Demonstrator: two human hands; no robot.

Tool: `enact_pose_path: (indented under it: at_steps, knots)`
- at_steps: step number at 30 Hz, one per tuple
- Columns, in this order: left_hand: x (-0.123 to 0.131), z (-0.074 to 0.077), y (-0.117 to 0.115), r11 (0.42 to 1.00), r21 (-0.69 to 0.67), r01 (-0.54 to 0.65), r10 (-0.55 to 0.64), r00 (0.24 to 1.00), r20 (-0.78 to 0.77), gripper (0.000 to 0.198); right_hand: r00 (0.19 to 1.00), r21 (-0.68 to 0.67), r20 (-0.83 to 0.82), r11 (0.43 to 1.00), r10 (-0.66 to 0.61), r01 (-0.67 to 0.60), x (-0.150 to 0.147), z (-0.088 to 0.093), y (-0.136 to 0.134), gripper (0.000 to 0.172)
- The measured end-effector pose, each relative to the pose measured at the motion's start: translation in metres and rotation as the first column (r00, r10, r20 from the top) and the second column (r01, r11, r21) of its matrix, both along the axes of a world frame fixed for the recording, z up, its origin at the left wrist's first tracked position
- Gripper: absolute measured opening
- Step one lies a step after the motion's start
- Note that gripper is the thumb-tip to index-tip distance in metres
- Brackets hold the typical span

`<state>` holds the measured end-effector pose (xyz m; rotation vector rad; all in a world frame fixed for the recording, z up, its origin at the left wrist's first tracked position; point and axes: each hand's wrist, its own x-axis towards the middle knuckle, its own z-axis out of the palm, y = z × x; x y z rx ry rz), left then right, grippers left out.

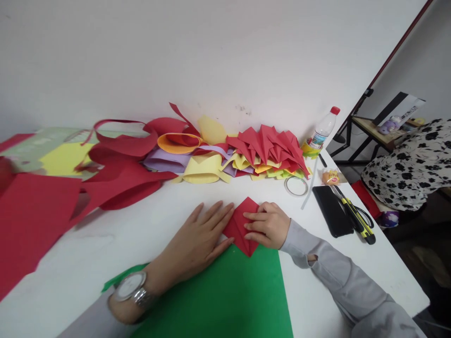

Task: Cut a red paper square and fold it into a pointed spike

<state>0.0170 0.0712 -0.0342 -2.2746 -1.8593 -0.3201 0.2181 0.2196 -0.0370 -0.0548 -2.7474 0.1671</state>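
Observation:
A folded red paper [243, 226], diamond-shaped with creases across its face, lies flat in front of me. It partly overlaps the top edge of a green sheet [225, 295]. My left hand [197, 239], with a watch on the wrist, rests flat and stretched out, its fingertips at the red paper's left edge. From the right, my right hand [269, 225] bends its fingers onto the paper and holds down its right side. The thumb of that hand is mostly hidden.
Red folded shapes [269, 145] and rolled coloured paper [204, 166] line the wall. Large red sheets [35, 220] lie left. On the right are a bottle [322, 131], a tape ring [296, 186], a black phone [332, 211] and a yellow cutter [355, 218]. A person in a floral garment [408, 164] is beyond.

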Motion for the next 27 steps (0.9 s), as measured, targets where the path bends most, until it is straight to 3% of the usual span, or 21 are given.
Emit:
enact_pose_path:
  at_steps: [4, 11, 14, 18, 22, 27]
  knots:
    - [-0.001, 0.003, 0.002, 0.996, 0.09, 0.01, -0.007, 1.0, -0.029, 0.05, 1.0, -0.005, 0.013, 1.0, -0.008, 0.008, 0.0, 0.001, 0.0, 0.034]
    - [0.012, 0.013, 0.003, 0.994, 0.11, 0.018, -0.011, 0.998, -0.064, 0.043, 1.0, -0.011, 0.013, 1.0, -0.006, 0.007, 0.0, 0.002, -0.001, 0.032]
    - [0.019, 0.016, -0.002, 0.983, 0.15, 0.109, -0.106, 0.994, -0.033, 0.036, 1.0, -0.003, -0.01, 1.0, -0.003, 0.003, 0.0, 0.002, -0.001, 0.03]
    - [0.023, 0.011, -0.011, 0.967, 0.08, 0.24, -0.243, 0.969, 0.031, 0.039, 1.0, 0.01, -0.015, 1.0, -0.004, 0.004, 0.0, 0.001, -0.001, 0.028]
    - [0.022, 0.005, -0.017, 0.961, -0.011, 0.278, -0.277, 0.96, 0.037, 0.05, 1.0, 0.008, -0.024, 1.0, -0.003, 0.003, 0.0, 0.001, -0.001, 0.027]
    - [0.02, 0.007, -0.022, 0.949, -0.119, 0.293, -0.286, 0.955, 0.073, 0.065, 0.999, -0.004, -0.045, 1.0, 0.012, -0.012, 0.0, 0.001, 0.0, 0.028]
